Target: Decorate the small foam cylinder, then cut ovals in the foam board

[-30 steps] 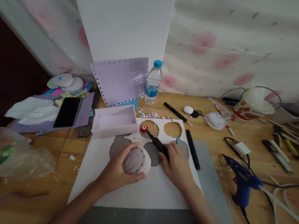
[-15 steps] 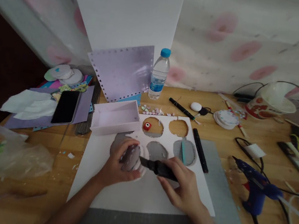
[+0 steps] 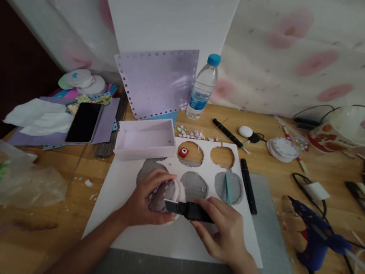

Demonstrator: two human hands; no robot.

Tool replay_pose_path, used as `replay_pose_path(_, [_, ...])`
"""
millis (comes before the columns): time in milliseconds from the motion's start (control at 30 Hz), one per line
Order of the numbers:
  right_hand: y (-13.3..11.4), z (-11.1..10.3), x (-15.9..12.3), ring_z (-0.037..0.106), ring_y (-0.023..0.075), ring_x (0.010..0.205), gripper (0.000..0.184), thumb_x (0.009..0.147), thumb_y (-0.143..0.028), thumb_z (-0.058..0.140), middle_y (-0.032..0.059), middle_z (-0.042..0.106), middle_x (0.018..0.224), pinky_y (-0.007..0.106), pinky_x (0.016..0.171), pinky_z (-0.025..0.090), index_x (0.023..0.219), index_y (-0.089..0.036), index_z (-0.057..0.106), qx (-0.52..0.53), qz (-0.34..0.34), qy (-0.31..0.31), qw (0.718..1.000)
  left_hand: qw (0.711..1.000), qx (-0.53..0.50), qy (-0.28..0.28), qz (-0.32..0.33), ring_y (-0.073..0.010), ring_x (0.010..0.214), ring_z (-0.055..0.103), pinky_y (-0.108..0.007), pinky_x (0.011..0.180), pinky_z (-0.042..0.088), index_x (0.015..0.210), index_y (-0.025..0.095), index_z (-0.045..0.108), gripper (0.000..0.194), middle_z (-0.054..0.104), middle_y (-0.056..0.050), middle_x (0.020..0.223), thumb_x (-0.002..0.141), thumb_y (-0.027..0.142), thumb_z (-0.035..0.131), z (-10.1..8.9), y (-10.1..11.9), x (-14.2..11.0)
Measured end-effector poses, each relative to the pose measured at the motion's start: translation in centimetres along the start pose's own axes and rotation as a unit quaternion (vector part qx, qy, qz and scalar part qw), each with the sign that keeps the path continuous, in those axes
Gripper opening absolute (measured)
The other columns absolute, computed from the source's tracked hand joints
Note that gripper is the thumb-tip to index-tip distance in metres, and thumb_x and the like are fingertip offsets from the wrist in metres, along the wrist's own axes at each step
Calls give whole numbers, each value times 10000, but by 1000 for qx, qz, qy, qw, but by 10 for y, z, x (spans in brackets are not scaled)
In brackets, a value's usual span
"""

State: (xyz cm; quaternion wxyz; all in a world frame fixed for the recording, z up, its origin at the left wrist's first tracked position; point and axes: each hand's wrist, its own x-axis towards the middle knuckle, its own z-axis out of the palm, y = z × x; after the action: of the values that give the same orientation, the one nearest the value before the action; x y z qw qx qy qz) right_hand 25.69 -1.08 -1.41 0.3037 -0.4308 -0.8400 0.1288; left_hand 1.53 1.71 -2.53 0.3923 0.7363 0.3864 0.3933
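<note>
My left hand is wrapped round a thick round disc piece. It looks layered, with a greyish face, small pale marks along its edge and a white rough side. In my right hand is a black utility knife, its blade pointing left across the front of the disc piece. Whether the blade touches it I cannot tell. Both hands are above a white sheet with several round holes cut out. A teal strip and a small red piece lie in two of the holes.
A pale open box, a water bottle and a black marker surround the sheet. To the right lie a blue glue gun and its cable. A phone and a plastic bag are on the left.
The knife has shifted slightly left across the disc piece, and its blade now shows a lighter flat side. The whole view has tilted a little; both hands keep their holds.
</note>
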Motion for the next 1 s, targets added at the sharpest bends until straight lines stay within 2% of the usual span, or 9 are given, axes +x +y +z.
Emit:
replay_pose_path(167, [0, 1, -1, 632, 194, 677, 265, 873, -360, 547, 87, 664, 792, 297, 593, 489, 1038, -164, 616, -7, -4, -11, 1000, 1000, -2, 8, 6, -274, 1066, 530, -407, 906, 448, 1256, 240, 535, 648, 544, -100, 1144, 662, 372, 757, -2, 3, 0])
replay_pose_path(733, [2, 0, -2, 649, 206, 692, 267, 856, -357, 574, 87, 683, 814, 306, 602, 488, 1042, -173, 624, -13, -6, -4, 1000, 999, 33, 2, 5, -268, 1086, 516, -399, 925, 432, 1263, 240, 516, 668, 524, -92, 1154, 653, 335, 774, -3, 3, 0])
replay_pose_path(833, [3, -3, -1, 650, 192, 721, 241, 855, -328, 574, 73, 686, 845, 286, 623, 491, 1045, -183, 603, 50, 42, 31, 997, 998, 59, -4, 5, -275, 1100, 508, -408, 934, 427, 1277, 242, 504, 685, 507, -98, 1165, 663, 375, 776, -6, 4, -1])
replay_pose_path(900, [4, -6, 0, 619, 162, 665, 209, 882, -335, 538, 44, 665, 791, 260, 587, 469, 1021, -189, 596, 117, 120, 51, 985, 996, 90, -5, 6, -282, 1113, 502, -419, 942, 425, 1292, 241, 488, 710, 495, -105, 1178, 665, 401, 778, -8, 6, -1])
replay_pose_path(967, [3, -7, 1, 541, 131, 563, 226, 898, -386, 513, 5, 598, 681, 239, 510, 414, 980, -191, 592, 198, 227, 65, 951, 991, 131, -5, 11, -292, 1126, 495, -431, 951, 423, 1305, 238, 467, 733, 486, -112, 1192, 666, 416, 780, -9, 10, -1])
replay_pose_path(1000, [2, -6, 2, 489, 118, 514, 250, 890, -421, 522, -16, 547, 624, 231, 471, 374, 956, -189, 587, 244, 280, 70, 926, 988, 153, -6, 14, -295, 1130, 492, -435, 955, 422, 1309, 236, 457, 739, 482, -115, 1198, 669, 422, 777, -9, 13, -1])
